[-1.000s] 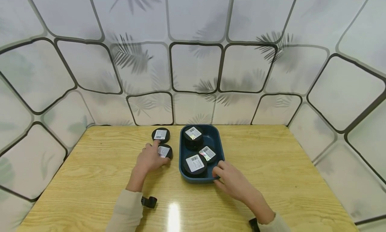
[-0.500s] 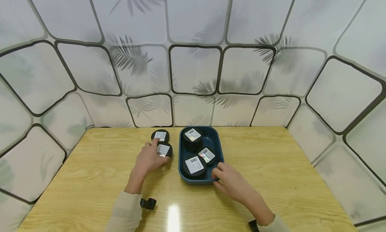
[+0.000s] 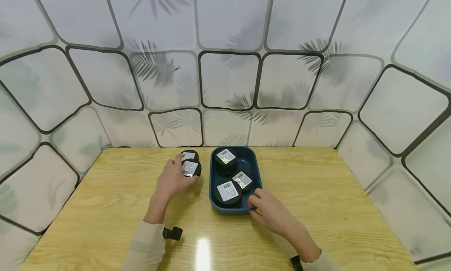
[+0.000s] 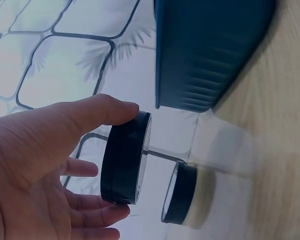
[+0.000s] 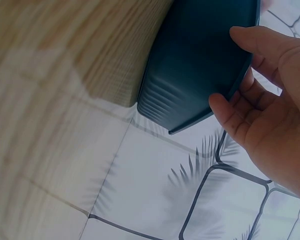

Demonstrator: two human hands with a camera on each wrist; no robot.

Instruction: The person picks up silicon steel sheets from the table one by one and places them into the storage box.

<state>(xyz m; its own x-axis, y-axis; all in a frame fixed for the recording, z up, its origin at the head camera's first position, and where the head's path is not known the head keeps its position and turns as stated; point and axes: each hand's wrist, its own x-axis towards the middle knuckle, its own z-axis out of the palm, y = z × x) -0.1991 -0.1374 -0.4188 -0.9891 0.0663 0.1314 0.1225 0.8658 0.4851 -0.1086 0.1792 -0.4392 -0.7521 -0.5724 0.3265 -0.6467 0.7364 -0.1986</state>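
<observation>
My left hand pinches a flat, round black container with a white label, thumb on one side and fingers on the other. In the left wrist view this container is held off the table. Just beyond it, a second round black container sits on the table, partly covered in the head view. My right hand grips the front right corner of the blue bin; the right wrist view has thumb and fingers at the bin's rim.
Inside the bin stand a stack of black containers at the back left, one labelled container in the middle and another at the front. A wooden table meets a patterned backdrop behind.
My left hand has raised the nearer container and moved it slightly away from me, over part of the farther one. The right hand stays at the bin's corner.
</observation>
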